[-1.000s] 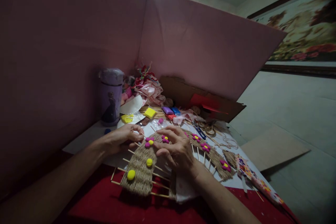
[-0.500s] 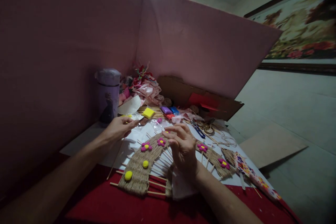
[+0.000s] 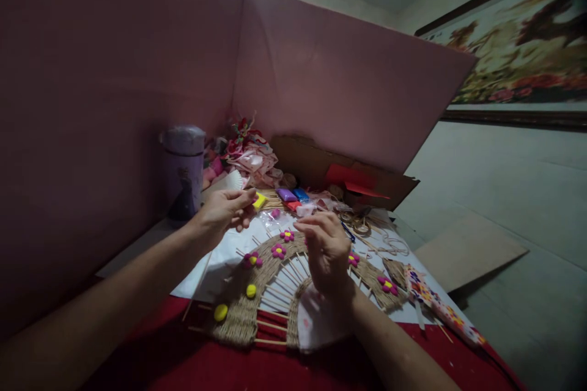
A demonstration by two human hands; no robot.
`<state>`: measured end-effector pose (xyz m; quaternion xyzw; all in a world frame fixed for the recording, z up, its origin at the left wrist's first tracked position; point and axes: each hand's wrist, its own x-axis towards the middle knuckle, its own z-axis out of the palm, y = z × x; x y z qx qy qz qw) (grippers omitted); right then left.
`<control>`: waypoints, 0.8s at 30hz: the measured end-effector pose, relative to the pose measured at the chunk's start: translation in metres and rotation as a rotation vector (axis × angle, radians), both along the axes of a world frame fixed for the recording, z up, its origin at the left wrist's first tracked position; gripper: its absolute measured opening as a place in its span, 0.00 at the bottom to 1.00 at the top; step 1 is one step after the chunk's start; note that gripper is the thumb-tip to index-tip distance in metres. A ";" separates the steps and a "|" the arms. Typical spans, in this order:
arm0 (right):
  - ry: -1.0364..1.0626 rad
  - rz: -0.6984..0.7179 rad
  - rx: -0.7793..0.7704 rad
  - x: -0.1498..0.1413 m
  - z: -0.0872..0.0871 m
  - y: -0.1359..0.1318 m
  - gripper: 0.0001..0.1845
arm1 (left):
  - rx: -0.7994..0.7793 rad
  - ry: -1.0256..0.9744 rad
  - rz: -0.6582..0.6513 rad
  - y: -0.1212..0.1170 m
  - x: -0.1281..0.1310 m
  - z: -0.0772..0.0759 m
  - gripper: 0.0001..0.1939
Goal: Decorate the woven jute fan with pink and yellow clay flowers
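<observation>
My left hand (image 3: pixel 228 211) hovers left of centre, thumb and forefinger pinched together in front of a yellow clay packet (image 3: pixel 260 201). Whatever it holds, if anything, is too small to make out. My right hand (image 3: pixel 329 253) is raised over the middle of a woven, fan-shaped twine piece (image 3: pixel 238 311) with thin wooden sticks. Its fingers are loosely bent, with nothing visible in them. Magenta clay flowers with yellow centres, such as one flower (image 3: pixel 278 251), sit along the woven arc. Two plain yellow clay discs, one the lower disc (image 3: pixel 221 313), lie on its left end.
Purple clay (image 3: pixel 286 195) and blue clay (image 3: pixel 301 195) packets lie behind. A lilac tumbler (image 3: pixel 184 174) stands back left beside heaped pink fabric (image 3: pixel 254 165). Twine rolls (image 3: pixel 362 226) are at back right; a flower-patterned glue gun (image 3: pixel 443 305) lies right. Pink boards enclose the back.
My left hand has moved right and slightly up, now partly covering the yellow packet. My right hand has shifted slightly right, its fingertips drawing closer together. The view has turned a little.
</observation>
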<state>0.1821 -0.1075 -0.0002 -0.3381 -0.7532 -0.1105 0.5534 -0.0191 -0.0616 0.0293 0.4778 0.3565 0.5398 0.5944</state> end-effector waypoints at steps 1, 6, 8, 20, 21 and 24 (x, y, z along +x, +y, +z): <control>-0.012 -0.021 -0.043 -0.003 -0.001 0.001 0.09 | -0.004 -0.018 -0.051 -0.001 0.005 0.000 0.13; -0.044 -0.052 -0.130 -0.013 -0.006 0.004 0.10 | -0.055 -0.173 -0.248 -0.004 0.028 -0.015 0.16; -0.064 -0.017 -0.161 -0.014 -0.008 0.005 0.13 | -0.050 -0.196 -0.248 -0.005 0.031 -0.025 0.15; -0.086 0.091 -0.204 -0.013 -0.012 0.008 0.05 | 0.026 -0.048 -0.281 -0.012 0.032 -0.038 0.08; -0.093 0.099 -0.202 -0.013 -0.012 0.008 0.05 | 0.033 -0.044 -0.273 -0.013 0.032 -0.038 0.08; -0.089 0.137 -0.196 -0.013 -0.011 0.008 0.04 | 0.052 -0.039 -0.271 -0.014 0.032 -0.037 0.09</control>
